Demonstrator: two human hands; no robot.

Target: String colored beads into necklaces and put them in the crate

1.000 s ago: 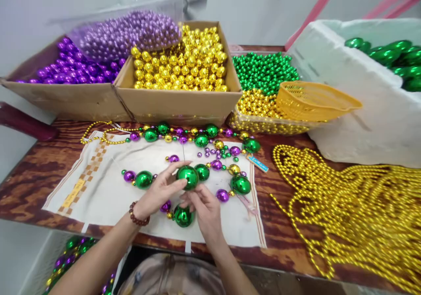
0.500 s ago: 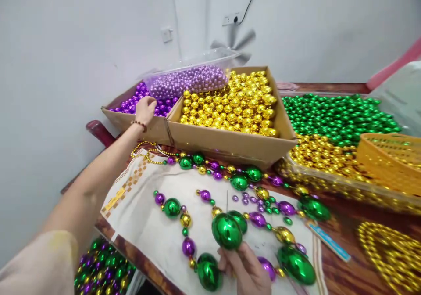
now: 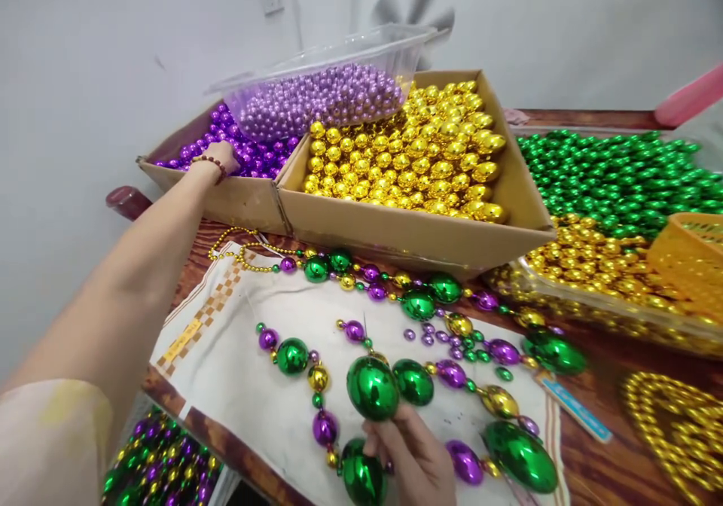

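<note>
Lower centre, the right hand (image 3: 411,453) pinches a green bead (image 3: 373,385), needle (image 3: 364,325) pointing straight up; upper left, the left hand (image 3: 222,157) meets purple beads (image 3: 260,161), grip hidden.

brown wooden table (image 3: 599,464), white cloth (image 3: 263,412), cardboard boxes (image 3: 395,231)

my left arm (image 3: 132,280): stretched long and forward | left grip (image 3: 224,156): knuckles up, fingertips hidden from me | my right grip (image 3: 415,453): low, closer in, thumb and fingers pinched, pointing forward
</note>
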